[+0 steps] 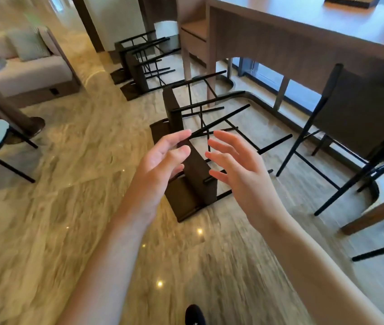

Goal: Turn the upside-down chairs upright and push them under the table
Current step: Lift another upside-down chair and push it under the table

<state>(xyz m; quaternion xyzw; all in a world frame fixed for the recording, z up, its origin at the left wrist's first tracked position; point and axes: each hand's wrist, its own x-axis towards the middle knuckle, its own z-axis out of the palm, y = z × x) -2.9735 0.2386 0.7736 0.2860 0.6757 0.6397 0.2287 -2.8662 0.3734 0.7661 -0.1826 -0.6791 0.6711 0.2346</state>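
Both hands, left hand (163,160) and right hand (240,165), fingers apart, hover above overturned chair (195,174).

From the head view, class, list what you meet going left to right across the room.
Sofa → far overturned chairs → left hand → right hand → upright chair.

Bright, floor (92,231) glare, edges blurred — perhaps motion
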